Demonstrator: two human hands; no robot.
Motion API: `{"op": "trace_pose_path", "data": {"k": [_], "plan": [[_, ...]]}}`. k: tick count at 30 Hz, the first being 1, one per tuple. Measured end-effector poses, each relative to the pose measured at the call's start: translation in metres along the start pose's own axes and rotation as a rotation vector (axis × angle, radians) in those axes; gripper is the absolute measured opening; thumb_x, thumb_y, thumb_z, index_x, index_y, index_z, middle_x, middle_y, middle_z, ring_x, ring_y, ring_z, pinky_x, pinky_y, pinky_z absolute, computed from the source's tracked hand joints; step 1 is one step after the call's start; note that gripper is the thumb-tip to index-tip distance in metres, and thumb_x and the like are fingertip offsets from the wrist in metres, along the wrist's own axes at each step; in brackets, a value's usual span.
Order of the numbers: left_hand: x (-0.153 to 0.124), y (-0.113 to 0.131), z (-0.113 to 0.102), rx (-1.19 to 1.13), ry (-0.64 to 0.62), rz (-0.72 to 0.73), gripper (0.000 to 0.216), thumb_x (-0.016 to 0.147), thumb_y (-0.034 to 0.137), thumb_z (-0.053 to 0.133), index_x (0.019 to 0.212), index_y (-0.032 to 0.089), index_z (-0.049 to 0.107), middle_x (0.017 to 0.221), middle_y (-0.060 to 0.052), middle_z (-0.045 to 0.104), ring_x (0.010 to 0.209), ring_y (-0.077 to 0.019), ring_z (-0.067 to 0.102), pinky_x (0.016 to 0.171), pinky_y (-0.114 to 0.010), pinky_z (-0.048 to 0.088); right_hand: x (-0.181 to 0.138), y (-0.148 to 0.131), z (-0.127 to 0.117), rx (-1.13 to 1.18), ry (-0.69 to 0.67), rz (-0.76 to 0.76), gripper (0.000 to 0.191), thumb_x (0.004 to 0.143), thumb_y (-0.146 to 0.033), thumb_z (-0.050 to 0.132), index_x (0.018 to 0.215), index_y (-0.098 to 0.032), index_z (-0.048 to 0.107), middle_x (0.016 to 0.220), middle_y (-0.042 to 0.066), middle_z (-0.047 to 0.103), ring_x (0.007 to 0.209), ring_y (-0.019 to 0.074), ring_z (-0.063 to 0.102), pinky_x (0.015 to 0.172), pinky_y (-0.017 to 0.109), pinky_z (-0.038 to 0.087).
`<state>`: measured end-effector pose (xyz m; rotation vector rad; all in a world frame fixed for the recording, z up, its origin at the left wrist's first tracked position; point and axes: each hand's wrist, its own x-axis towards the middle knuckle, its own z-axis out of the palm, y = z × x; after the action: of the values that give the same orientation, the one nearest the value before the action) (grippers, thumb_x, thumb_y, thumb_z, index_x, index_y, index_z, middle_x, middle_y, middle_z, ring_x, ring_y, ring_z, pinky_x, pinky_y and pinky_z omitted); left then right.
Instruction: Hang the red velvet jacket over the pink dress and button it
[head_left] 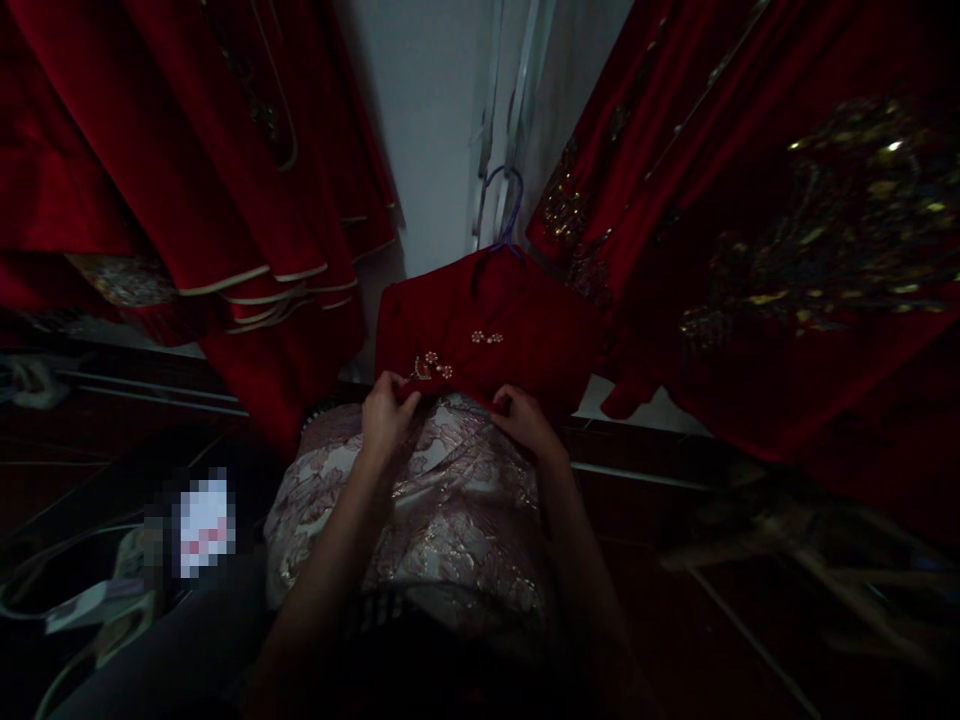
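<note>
In the dim centre of the head view, a red garment (540,340) hangs on a dark purple hanger (513,212). Small pearl-like flower ornaments (487,338) sit on its front, and others lie further left on the cloth. My left hand (386,412) pinches the garment's lower edge beside the left ornaments. Opposite it, my right hand (523,415) has curled fingers at the same edge, gripping the red cloth. A pale, shiny patterned fabric (450,500) covers my lap below both hands.
Red garments with gold trim (247,180) hang at the left, and a red sequined garment (840,230) hangs at the right. Behind stands a white cabinet door (431,120) with long handles. A white cable (56,690) lies at lower left. Blurred wooden pieces (795,550) are at lower right.
</note>
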<state>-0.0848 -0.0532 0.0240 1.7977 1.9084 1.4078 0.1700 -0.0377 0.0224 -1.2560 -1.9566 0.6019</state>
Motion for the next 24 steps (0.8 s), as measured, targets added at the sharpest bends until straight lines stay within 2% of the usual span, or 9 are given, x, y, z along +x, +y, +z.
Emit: {"op": "trace_pose_path", "data": {"k": [2,5,7,8,11,14,16,19,24], "plan": [[0.000,0.020,-0.006,-0.038,0.103,0.034,0.022,0.071,0.025,0.067,0.085,0.021,0.050,0.075,0.003,0.054,0.064,-0.0125,0.051,0.063,-0.024,0.038,-0.001,-0.008,-0.011,0.036,0.042,0.004,0.012,0.073,-0.017,0.057,0.084,-0.019,0.053,0.078,-0.001,0.058,0.072,0.0124,0.055,0.068,0.023,0.041],[-0.026,0.035,0.020,-0.161,0.196,0.073,0.024,0.073,0.018,0.066,0.089,0.021,0.048,0.076,0.002,0.051,0.066,-0.0119,0.048,0.065,-0.023,0.038,-0.005,-0.023,-0.026,0.054,0.135,0.039,0.017,0.074,-0.017,0.055,0.091,-0.020,0.053,0.077,-0.002,0.057,0.070,0.0120,0.055,0.066,0.023,0.041],[-0.053,0.034,0.050,-0.215,0.108,0.123,0.021,0.074,0.014,0.062,0.091,0.020,0.050,0.076,0.001,0.052,0.066,-0.0121,0.048,0.063,-0.023,0.039,-0.009,-0.032,-0.034,0.040,0.150,0.044,0.018,0.073,-0.016,0.056,0.091,-0.020,0.053,0.076,-0.002,0.057,0.069,0.0118,0.056,0.066,0.023,0.042],[-0.065,0.031,0.065,-0.222,0.047,0.177,0.021,0.076,0.014,0.059,0.095,0.019,0.052,0.080,-0.001,0.054,0.072,-0.0134,0.051,0.067,-0.024,0.041,-0.011,-0.036,-0.037,0.035,0.137,0.037,0.018,0.073,-0.017,0.058,0.091,-0.020,0.054,0.076,-0.002,0.057,0.069,0.0116,0.056,0.066,0.022,0.042],[-0.087,0.019,0.091,-0.239,0.003,0.237,0.027,0.080,0.017,0.057,0.107,0.019,0.054,0.087,-0.004,0.057,0.082,-0.0158,0.054,0.075,-0.027,0.044,-0.016,-0.043,-0.038,0.083,-0.001,0.002,0.019,0.073,-0.022,0.063,0.090,-0.019,0.056,0.081,-0.001,0.059,0.068,0.0106,0.055,0.063,0.022,0.043],[-0.089,0.013,0.093,-0.323,0.049,0.174,0.033,0.080,0.021,0.060,0.112,0.019,0.053,0.092,-0.004,0.058,0.083,-0.0147,0.056,0.076,-0.026,0.045,-0.016,-0.041,-0.027,0.223,-0.245,0.007,0.026,0.071,-0.024,0.068,0.095,-0.019,0.058,0.090,0.001,0.064,0.071,0.0101,0.059,0.064,0.021,0.047],[-0.086,0.012,0.090,-0.371,0.081,0.109,0.034,0.078,0.023,0.062,0.110,0.019,0.052,0.089,-0.002,0.058,0.073,-0.0119,0.054,0.068,-0.023,0.044,-0.012,-0.038,-0.015,0.284,-0.352,0.037,0.027,0.071,-0.020,0.068,0.097,-0.017,0.060,0.092,0.002,0.066,0.074,0.0105,0.062,0.066,0.022,0.049],[-0.084,0.012,0.088,-0.370,0.089,0.063,0.025,0.078,0.025,0.063,0.101,0.019,0.055,0.079,0.001,0.056,0.060,-0.0090,0.047,0.058,-0.020,0.039,-0.006,-0.033,0.001,0.262,-0.319,0.052,0.022,0.076,-0.017,0.063,0.098,-0.017,0.063,0.091,0.003,0.067,0.077,0.0108,0.064,0.070,0.023,0.050],[-0.083,0.012,0.089,-0.421,0.087,0.031,0.024,0.077,0.026,0.063,0.099,0.018,0.062,0.072,0.002,0.055,0.057,-0.0085,0.044,0.057,-0.020,0.037,-0.002,-0.033,0.015,0.130,-0.170,-0.031,0.015,0.080,-0.015,0.060,0.093,-0.019,0.066,0.095,0.003,0.066,0.078,0.0104,0.063,0.073,0.023,0.049]]}}
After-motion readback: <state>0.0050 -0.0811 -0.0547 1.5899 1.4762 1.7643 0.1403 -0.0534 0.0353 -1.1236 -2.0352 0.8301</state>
